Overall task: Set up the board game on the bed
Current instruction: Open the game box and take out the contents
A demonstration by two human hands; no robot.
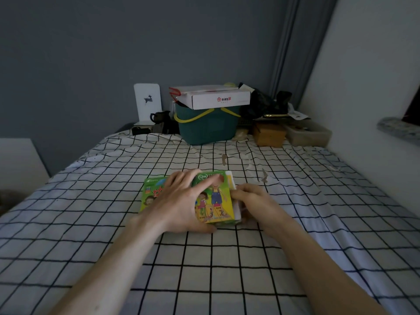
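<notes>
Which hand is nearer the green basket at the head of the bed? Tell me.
Left. The left hand lies spread on top of the game box, fingertips reaching toward the green basket. The right hand grips the box's right end, slightly farther back.

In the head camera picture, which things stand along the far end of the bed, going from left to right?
white card with a deer → dark teapot → green basket with a white box on top → brown box → clear plastic container.
</notes>
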